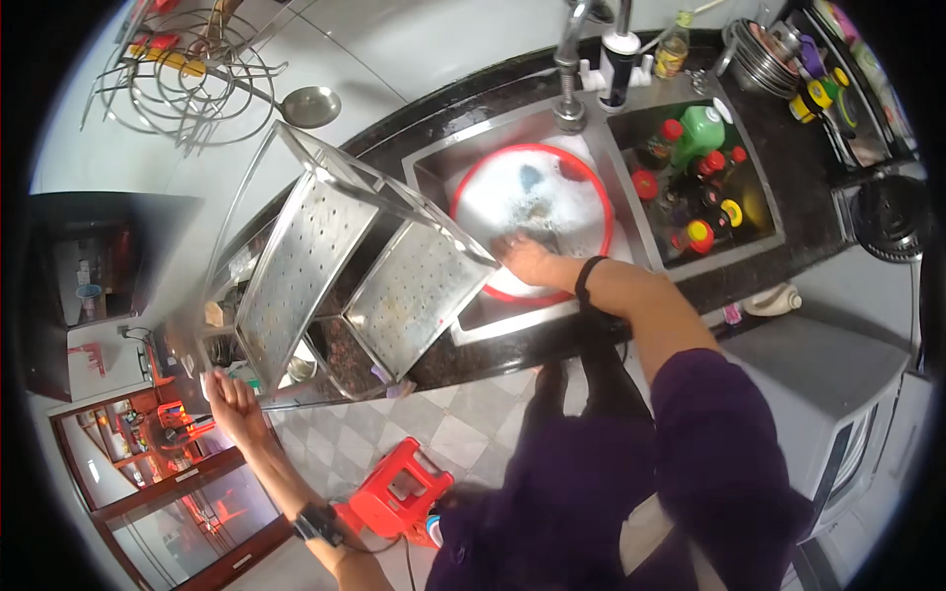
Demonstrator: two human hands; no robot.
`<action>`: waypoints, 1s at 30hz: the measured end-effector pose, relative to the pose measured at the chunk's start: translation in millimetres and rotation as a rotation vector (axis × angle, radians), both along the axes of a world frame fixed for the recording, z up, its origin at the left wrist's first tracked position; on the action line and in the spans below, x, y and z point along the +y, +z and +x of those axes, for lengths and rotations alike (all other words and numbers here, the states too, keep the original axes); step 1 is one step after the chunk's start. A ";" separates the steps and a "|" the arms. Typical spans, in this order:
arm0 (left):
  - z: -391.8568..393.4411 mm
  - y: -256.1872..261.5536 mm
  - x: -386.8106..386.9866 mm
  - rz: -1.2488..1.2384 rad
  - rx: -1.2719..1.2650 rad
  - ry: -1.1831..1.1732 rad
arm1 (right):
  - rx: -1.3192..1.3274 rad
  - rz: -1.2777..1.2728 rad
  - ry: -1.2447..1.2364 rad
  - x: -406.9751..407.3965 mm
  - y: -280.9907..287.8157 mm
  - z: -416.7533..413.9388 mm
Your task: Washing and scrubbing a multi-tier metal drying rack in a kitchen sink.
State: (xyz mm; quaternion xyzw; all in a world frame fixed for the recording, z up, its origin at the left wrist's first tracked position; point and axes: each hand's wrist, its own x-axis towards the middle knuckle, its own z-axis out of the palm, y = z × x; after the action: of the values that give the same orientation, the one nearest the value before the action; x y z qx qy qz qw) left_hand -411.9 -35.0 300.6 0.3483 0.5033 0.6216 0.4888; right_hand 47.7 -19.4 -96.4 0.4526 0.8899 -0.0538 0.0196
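My right hand (523, 257) reaches over the near side of a red-rimmed basin (607, 214) of sudsy water, which sits in the left bowl of a steel sink (473, 336). Its fingertips are at the suds, and whether they hold anything cannot be told. Something blue and something dark show in the foam. On the left, my left hand (235, 402) is raised with curled fingers beside the far end of a perforated steel two-tier rack (421, 295), which stands on the dark counter. Something pale shows at that hand's fingers; its hold is unclear.
The right sink bowl holds several bottles, among them a green jug (698, 133). A faucet (569, 96) rises behind the sink. Stacked steel bowls (761, 63) stand at the back right. A wire rack with a ladle (310, 107) hangs upper left. A red plastic stool (399, 487) stands on the floor.
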 end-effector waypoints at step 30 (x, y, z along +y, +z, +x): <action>37.3 -5.7 -0.3 0.001 0.235 0.243 | 2.046 -0.902 -1.493 102.0 106.7 95.2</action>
State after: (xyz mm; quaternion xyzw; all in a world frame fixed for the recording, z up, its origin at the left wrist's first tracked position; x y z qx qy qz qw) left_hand -374.7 -35.3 294.9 0.3556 0.5951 0.6313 0.3475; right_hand 142.9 82.6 10.3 0.5370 -0.0480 -0.6492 -0.5366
